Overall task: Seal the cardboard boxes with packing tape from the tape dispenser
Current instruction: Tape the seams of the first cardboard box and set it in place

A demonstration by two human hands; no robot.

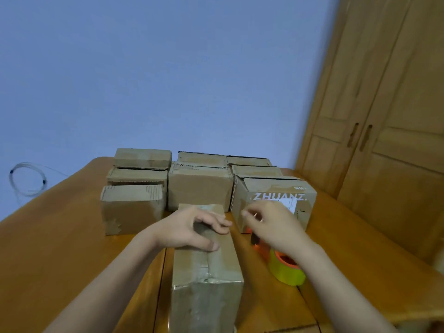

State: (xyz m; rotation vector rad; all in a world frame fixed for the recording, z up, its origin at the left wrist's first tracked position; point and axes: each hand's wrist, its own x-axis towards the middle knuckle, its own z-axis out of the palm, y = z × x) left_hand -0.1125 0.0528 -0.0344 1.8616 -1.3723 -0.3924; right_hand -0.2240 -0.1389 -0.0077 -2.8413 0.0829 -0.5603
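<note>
- The near box point(206, 272) lies lengthwise in front of the person on the table point(60, 255). Shiny tape runs along its top seam and down its near end, so I judge this box sealed or nearly so.
- The left hand point(192, 229) rests flat on top of the near box, fingers spread and gripping nothing, apparently pressing the tape down.
- The right hand point(271, 224) hovers just right of the near box, above the tape dispenser point(283, 263). Its fingers are curled loosely; whether they pinch a tape end I cannot tell, as the frame is blurred there.
- The tape dispenser, orange with a yellow-green roll, sits on the table just right of the near box, partly hidden under the right hand.
- Beyond the near box stand nine more boxes, as best I can count, in three rows going back: the left front box point(132, 207), the middle front box point(199, 188) and the printed box point(274, 200) to the right, with others behind.
- Several of those show raised or gaping flaps, so most of the sealing looks to be left; the back ones are too foreshortened to judge.
- Count: ten boxes or so, one dispenser, two hands.
- Far left of the near box, a coil of clear tubing point(27, 180) hangs on the wall; far right stands a wooden wardrobe point(384, 116).
</note>
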